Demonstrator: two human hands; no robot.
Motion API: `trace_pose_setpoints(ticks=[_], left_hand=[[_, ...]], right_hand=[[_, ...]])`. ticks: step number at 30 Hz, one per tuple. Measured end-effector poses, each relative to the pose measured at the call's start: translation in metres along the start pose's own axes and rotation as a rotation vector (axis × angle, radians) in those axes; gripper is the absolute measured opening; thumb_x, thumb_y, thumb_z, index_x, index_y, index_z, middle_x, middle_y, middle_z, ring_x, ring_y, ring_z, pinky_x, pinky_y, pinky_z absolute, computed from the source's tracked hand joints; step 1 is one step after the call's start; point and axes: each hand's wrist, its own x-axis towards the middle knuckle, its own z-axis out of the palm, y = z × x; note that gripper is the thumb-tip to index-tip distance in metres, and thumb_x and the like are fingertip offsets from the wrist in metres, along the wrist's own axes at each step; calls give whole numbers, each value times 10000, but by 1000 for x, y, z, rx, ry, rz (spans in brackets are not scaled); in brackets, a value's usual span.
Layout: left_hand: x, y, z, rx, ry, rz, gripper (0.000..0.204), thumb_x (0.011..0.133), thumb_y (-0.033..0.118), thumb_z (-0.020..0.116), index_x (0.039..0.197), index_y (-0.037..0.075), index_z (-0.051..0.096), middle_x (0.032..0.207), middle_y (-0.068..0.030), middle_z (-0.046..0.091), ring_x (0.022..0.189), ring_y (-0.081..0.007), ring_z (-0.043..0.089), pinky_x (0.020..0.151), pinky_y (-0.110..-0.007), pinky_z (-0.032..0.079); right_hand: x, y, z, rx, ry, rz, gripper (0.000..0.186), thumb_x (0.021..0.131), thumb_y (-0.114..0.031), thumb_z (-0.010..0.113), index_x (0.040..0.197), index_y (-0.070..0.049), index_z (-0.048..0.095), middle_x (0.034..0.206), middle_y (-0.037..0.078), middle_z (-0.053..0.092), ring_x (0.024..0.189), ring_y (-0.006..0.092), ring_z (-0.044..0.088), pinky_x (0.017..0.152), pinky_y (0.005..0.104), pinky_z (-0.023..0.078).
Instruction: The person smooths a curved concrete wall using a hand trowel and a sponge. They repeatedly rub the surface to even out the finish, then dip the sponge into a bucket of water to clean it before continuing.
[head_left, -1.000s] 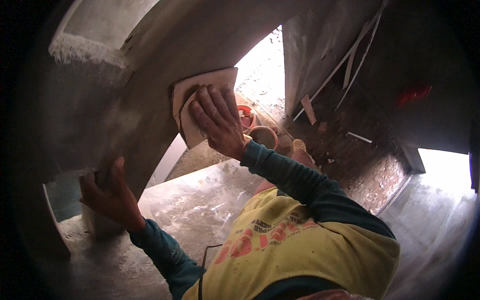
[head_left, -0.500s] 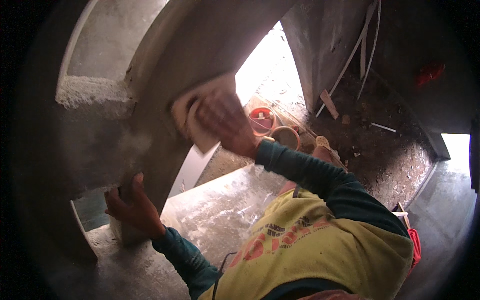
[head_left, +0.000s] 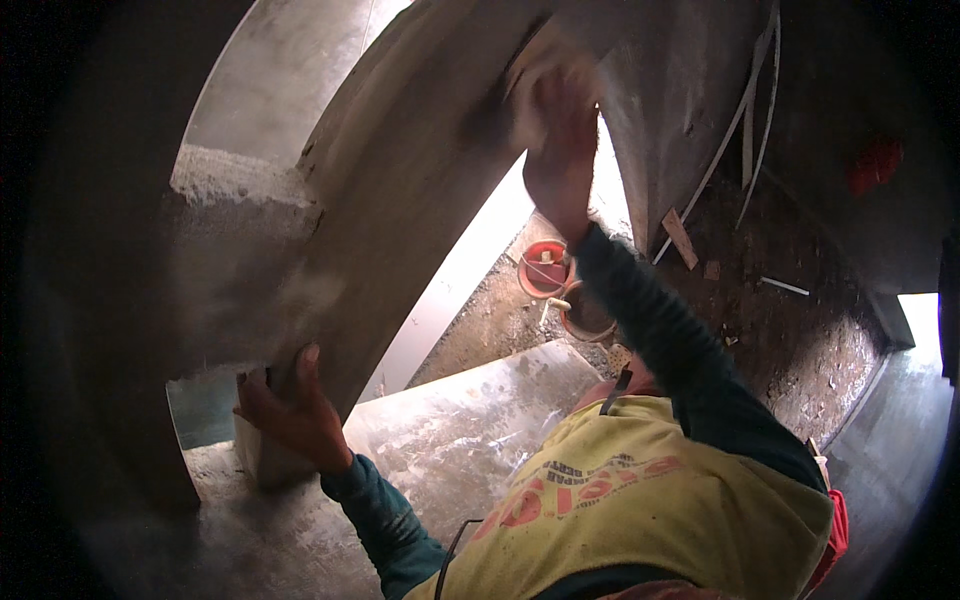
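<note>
- Your left hand (head_left: 300,405) stays at the lower part of the concrete beam (head_left: 400,190), its grip loosely open, thumb and fingers spread against the surface.
- The tan pad (head_left: 526,92) has travelled along the beam, away from that hand, so the rubbing now falls on its far stretch.
- Your right hand (head_left: 564,130) covers the pad; blur hides how tightly that grip closes.

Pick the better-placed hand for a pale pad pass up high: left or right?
Right, probably. The right hand is high on the grey concrete, at the pale pad, though blur hides its grip. The left hand is lower, beside the small opening, away from the pad.
</note>
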Motion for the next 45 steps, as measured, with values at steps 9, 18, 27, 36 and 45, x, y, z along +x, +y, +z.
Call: trace_pose_setpoints(ticks=[9, 18, 27, 36, 45], left_hand=[[1, 11, -8, 182, -60, 52, 543, 981, 631, 564, 1214, 179, 754, 1295, -166, 652, 1346, -417, 498, 1157, -631, 303], [3, -7, 4, 335, -131, 149, 767, 800, 697, 774, 1227, 77, 622, 1303, -174, 618, 1322, -396, 541, 1234, -674, 175], [-4, -2, 8, 28, 36, -5, 766, 788, 690, 789, 1227, 85, 623, 1362, -173, 603, 1356, -390, 523, 1240, -675, 160], [-7, -5, 9, 132, -23, 18, 799, 790, 721, 763, 1268, 96, 623, 1404, -192, 591, 1399, -400, 485, 1239, -683, 156], [-9, -8, 6, 98, -16, -49, 781, 814, 635, 786, 1319, 68, 603, 1410, -188, 579, 1389, -392, 485, 1211, -625, 247]], right_hand=[[-27, -29, 4, -118, -250, -81, 644, 920, -20, 503, 1558, -23, 415, 1639, 186, 373, 1550, 398, 284, 1279, 570, 161], [15, -17, 2, 68, -173, 3, 668, 827, -13, 542, 1494, -8, 494, 1597, 229, 428, 1519, 387, 354, 1258, 588, 203], [49, 85, -2, -59, -7, -109, 713, 918, -133, 639, 1567, -8, 373, 1594, 216, 413, 1502, 368, 364, 1267, 511, 210], [54, 93, -27, -644, -123, -244, 649, 976, -209, 611, 1546, 11, 393, 1586, 237, 427, 1502, 362, 371, 1278, 508, 190], [65, 73, -29, -385, -161, 9, 689, 930, -146, 603, 1577, -48, 388, 1669, 154, 341, 1566, 338, 269, 1271, 561, 150]])
